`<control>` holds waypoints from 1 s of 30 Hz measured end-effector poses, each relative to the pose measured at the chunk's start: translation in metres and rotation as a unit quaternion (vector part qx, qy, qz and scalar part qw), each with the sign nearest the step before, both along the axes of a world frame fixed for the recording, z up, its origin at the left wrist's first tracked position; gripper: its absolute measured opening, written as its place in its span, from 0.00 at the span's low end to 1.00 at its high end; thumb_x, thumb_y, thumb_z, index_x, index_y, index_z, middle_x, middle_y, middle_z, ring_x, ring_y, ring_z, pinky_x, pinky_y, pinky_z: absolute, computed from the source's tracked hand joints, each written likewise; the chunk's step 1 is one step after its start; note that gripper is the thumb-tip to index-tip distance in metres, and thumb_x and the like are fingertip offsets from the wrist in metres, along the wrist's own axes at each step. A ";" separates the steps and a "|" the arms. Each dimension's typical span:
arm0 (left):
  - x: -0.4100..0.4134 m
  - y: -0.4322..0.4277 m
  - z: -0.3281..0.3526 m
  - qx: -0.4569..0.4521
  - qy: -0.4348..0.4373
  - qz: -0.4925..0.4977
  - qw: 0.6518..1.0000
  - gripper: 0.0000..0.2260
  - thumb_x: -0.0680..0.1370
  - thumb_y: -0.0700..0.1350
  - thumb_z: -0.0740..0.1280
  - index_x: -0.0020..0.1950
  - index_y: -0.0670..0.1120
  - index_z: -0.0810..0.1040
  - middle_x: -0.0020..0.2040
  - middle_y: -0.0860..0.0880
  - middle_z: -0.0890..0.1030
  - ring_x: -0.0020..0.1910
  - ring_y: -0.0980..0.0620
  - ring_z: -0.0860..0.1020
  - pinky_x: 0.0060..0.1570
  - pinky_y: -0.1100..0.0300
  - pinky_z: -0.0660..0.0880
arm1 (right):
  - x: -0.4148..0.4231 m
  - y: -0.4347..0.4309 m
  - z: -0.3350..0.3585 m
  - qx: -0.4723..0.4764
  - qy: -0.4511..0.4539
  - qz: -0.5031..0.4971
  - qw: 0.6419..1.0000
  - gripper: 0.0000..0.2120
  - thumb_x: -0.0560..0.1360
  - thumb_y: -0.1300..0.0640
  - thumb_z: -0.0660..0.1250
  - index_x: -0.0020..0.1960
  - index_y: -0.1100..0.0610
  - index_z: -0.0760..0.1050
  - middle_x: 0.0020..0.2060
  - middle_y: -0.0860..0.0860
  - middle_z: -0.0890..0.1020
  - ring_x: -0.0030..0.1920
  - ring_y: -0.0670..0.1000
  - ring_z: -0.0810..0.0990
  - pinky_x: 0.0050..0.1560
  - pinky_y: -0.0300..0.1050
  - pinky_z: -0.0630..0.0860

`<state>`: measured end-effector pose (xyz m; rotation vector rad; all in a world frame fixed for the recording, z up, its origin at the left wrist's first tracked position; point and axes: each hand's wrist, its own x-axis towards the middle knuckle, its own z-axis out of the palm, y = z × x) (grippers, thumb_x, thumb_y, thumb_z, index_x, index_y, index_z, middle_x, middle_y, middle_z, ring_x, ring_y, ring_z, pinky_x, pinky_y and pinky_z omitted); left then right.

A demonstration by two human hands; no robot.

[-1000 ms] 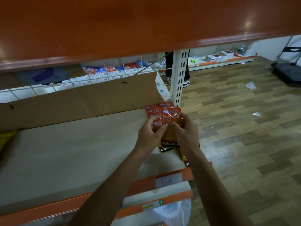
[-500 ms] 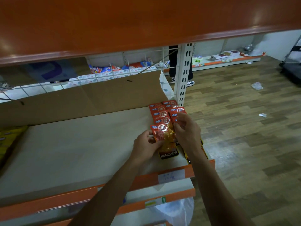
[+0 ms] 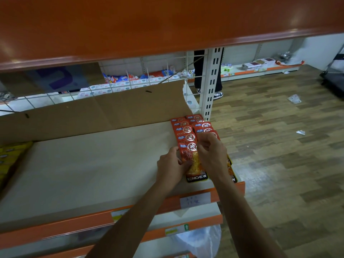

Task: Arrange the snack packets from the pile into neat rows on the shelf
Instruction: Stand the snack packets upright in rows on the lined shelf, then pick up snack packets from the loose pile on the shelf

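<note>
Left hand [image 3: 170,165], right hand [image 3: 212,151] hold front packet [image 3: 189,152].

1. The left hand [image 3: 170,164] grips the left edge of the front packet [image 3: 193,162], which lies flat on the shelf [image 3: 93,174].
2. The right hand [image 3: 212,151] pinches the same packet's upper right edge.
3. Just beyond the hands, two overlapping rows [image 3: 186,130] of red packets run back to the cardboard [image 3: 93,112].
4. Far left of the left hand lie yellow packets [image 3: 11,155].
5. Between the forearms sits a label [image 3: 195,200] on the shelf's edge; lower down, a bag [image 3: 197,241].
</note>
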<state>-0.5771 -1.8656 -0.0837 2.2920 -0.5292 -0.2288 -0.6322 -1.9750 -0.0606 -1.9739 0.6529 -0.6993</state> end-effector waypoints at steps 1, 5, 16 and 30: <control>0.000 -0.001 0.000 0.002 0.001 0.000 1.000 0.29 0.72 0.57 0.72 0.70 0.48 0.69 0.51 0.48 0.83 0.48 0.51 0.82 0.51 0.55 0.77 | 0.001 0.001 0.000 -0.003 0.006 0.005 1.000 0.10 0.75 0.63 0.65 0.55 0.58 0.78 0.49 0.51 0.82 0.51 0.48 0.80 0.42 0.27 0.70; 0.000 -0.004 -0.002 0.002 0.004 0.002 1.000 0.28 0.72 0.58 0.71 0.68 0.48 0.70 0.52 0.48 0.83 0.48 0.50 0.82 0.52 0.54 0.78 | 0.003 0.004 0.000 -0.013 0.021 0.014 1.000 0.12 0.75 0.64 0.65 0.58 0.58 0.78 0.51 0.52 0.82 0.48 0.44 0.78 0.41 0.22 0.66; 0.012 0.037 -0.003 0.037 -0.110 0.050 0.992 0.16 0.80 0.51 0.61 0.67 0.48 0.72 0.58 0.49 0.80 0.56 0.51 0.77 0.56 0.57 0.72 | 0.015 0.046 -0.005 -0.026 0.058 0.079 0.995 0.11 0.76 0.62 0.66 0.58 0.59 0.78 0.52 0.53 0.82 0.52 0.50 0.79 0.46 0.34 0.70; 0.017 0.280 0.012 0.129 -0.205 0.191 0.951 0.18 0.80 0.49 0.61 0.68 0.45 0.72 0.66 0.47 0.76 0.66 0.47 0.71 0.62 0.51 0.70 | 0.056 0.271 -0.001 -0.103 0.076 0.286 0.950 0.18 0.78 0.57 0.63 0.67 0.56 0.73 0.65 0.50 0.77 0.66 0.51 0.73 0.67 0.41 0.66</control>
